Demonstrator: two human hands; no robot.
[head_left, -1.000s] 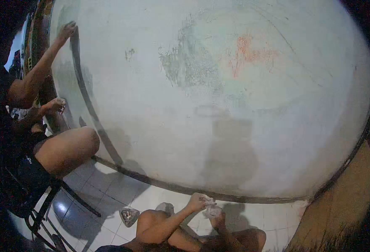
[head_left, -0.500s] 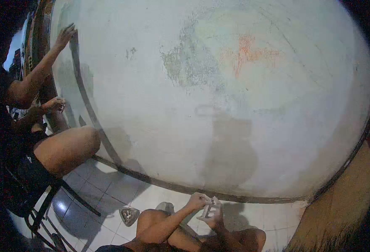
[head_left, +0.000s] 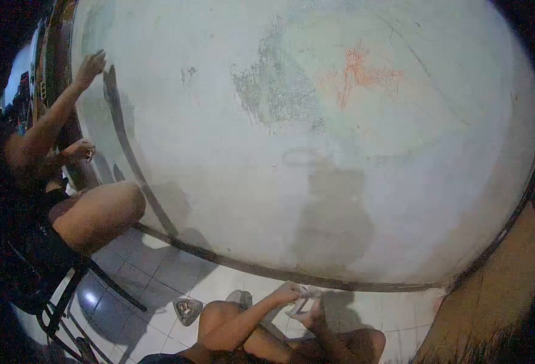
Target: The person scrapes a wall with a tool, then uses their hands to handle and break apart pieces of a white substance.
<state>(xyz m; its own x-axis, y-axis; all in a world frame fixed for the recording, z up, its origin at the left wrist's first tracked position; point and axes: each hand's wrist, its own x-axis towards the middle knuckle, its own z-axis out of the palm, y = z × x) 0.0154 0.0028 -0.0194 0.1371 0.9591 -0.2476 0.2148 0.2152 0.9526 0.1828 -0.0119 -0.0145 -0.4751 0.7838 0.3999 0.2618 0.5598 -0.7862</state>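
I'm logging one pale piece: left hand is pinching its end, right hand is half-curling round it, seemingly for steadiness

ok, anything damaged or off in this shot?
Yes, the wall: a rough grey-green patch looks worn against the smoother pale surface around it, an orange-red smear stands out right of that, and a thin dark line runs diagonally at upper right. No spill shows on the visible floor tiles.
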